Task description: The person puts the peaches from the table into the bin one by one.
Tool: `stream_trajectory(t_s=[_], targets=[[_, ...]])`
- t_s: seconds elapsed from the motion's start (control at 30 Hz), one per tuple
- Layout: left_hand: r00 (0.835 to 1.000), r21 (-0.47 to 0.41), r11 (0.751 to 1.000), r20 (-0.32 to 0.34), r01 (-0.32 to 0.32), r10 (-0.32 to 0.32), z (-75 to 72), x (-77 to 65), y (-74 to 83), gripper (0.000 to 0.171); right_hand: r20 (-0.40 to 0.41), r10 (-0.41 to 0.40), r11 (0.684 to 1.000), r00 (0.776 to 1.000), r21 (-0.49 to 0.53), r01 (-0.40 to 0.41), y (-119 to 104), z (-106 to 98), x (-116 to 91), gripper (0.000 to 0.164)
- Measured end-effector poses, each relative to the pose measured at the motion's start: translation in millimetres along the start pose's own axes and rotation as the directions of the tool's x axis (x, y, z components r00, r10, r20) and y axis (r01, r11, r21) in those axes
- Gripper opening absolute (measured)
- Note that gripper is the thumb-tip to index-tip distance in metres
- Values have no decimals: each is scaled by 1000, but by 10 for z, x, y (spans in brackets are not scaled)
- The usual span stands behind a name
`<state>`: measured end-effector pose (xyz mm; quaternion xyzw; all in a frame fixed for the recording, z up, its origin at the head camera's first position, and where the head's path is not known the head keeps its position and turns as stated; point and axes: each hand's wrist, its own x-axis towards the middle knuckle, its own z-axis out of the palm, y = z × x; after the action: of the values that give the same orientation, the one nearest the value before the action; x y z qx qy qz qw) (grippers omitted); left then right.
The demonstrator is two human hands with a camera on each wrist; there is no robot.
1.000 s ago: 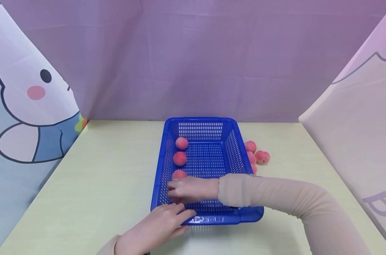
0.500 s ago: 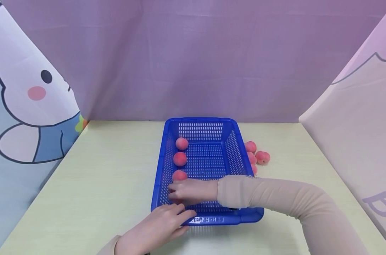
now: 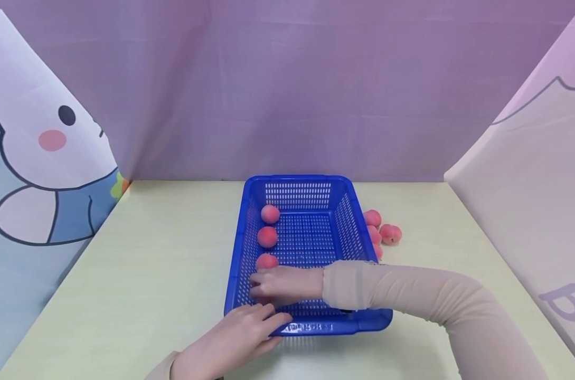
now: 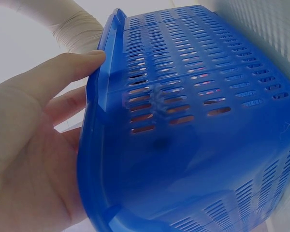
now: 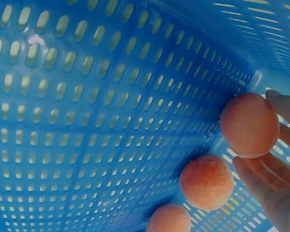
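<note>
One blue perforated basket (image 3: 311, 243), left hand (image 3: 242, 332) whose fingers pinched its rim at seven o'clock, right hand (image 3: 287, 285) whose curled fingers gripped one peach (image 5: 250, 125) inside at eight, three more peaches (image 3: 267, 237) inside from nine to ten, four peaches (image 3: 390, 234) that lay outside at three

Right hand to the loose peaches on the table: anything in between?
Yes: the right wall of the blue basket. The right hand is down inside, holding a peach; the loose peaches lie on the table beyond that wall.
</note>
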<state>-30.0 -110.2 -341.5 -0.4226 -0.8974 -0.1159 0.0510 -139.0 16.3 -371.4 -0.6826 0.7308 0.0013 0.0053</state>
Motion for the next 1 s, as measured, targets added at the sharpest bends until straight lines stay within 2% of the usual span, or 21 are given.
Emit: stream_trajectory(t_s=[0.27,0.5,0.6,0.77,0.83,0.9,1.0], targets=[[1000,0,1000,-2,-3,3,0,4,2,26,-10,8,1000,1000,15,-8,12,-32,-13,11],[1000,4,1000,8,-5,5,-5,4,5,25,-11,30,998,999,57,-29,31,-160,-34,13],[1000,17,1000,-3,-10,10,-7,4,6,25,-20,51,998,998,44,-50,48,-226,-42,16],[998,54,998,-61,-30,34,14,2,2,25,7,138,990,990,21,-138,104,-355,-78,26],[995,74,996,-92,-40,47,30,3,-3,26,21,162,986,987,41,-162,139,-412,-98,25],[990,95,994,-125,-49,61,45,3,-7,27,20,176,982,984,71,-176,179,-470,-126,23],[988,99,994,-139,-54,67,54,0,-10,28,-14,172,982,985,84,-170,244,-547,-175,20]])
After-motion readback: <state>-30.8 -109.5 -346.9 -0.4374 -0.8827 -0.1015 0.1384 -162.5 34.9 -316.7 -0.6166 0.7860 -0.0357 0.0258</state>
